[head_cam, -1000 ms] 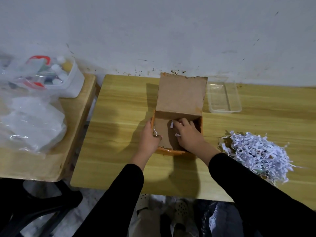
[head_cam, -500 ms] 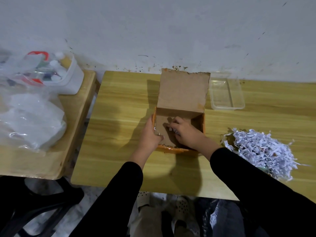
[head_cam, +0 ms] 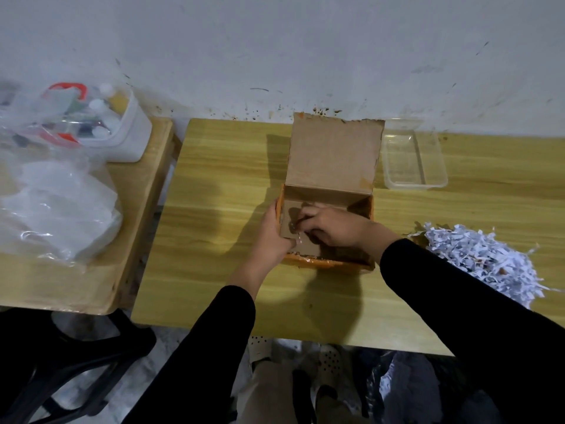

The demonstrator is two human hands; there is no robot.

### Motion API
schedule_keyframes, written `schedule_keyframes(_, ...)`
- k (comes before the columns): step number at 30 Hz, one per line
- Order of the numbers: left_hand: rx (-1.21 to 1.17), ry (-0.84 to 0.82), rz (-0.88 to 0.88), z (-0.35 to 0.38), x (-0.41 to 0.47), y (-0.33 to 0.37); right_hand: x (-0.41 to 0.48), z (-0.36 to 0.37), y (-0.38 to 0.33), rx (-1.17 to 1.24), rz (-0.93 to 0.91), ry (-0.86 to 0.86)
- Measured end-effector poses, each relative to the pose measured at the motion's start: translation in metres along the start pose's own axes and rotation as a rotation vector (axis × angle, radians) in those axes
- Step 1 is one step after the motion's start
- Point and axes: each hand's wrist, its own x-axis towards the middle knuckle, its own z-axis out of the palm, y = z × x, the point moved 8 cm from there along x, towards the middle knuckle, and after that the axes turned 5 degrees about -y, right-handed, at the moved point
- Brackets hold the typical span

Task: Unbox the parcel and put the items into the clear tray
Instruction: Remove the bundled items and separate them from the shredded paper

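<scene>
A brown cardboard parcel [head_cam: 333, 154] with orange outer sides stands open in the middle of the wooden table, its lid upright at the back. My left hand [head_cam: 270, 237] grips the box's left wall. My right hand [head_cam: 331, 229] reaches inside the box, its fingers pinched on a few white paper shreds [head_cam: 298, 237] near the bottom. Whatever else lies under that hand is hidden. The clear tray [head_cam: 412, 160] sits to the right of the lid and looks bare inside.
A heap of white shredded paper [head_cam: 486, 258] lies on the table at the right. A second wooden table [head_cam: 76, 270] to the left carries crumpled plastic bags [head_cam: 55, 203] and a white tub of small bottles [head_cam: 116, 123]. A black chair [head_cam: 61, 362] stands at lower left.
My right hand has shifted leftward and deeper inside the box, closing its fingers on the loose shreds. My left hand has stayed on the box's left wall.
</scene>
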Motion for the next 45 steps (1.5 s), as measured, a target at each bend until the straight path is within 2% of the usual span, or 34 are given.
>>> schedule_keyframes(3,0.017,0.005,0.004,-0.001,0.0,0.002,-0.016,-0.003,0.01,-0.047,0.069,0.007)
schedule_keyframes(8,0.04,0.027,0.013,-0.001,-0.003,0.007,-0.033,0.003,0.027,-0.108,0.237,-0.12)
schedule_keyframes(12,0.072,0.038,0.024,-0.001,-0.004,0.009,-0.036,0.012,0.029,-0.16,0.296,-0.18)
schedule_keyframes(21,0.055,0.043,0.024,-0.002,-0.002,0.006,-0.02,0.012,0.016,0.103,0.258,0.028)
schedule_keyframes(31,0.057,0.035,0.066,-0.001,0.0,0.005,-0.001,0.003,0.006,0.19,0.201,0.263)
schedule_keyframes(38,0.049,0.033,0.061,-0.001,0.0,0.003,0.004,-0.001,0.002,0.164,0.147,0.297)
schedule_keyframes(45,0.057,0.024,0.046,-0.001,0.005,-0.004,0.002,-0.003,0.008,0.236,0.168,0.313)
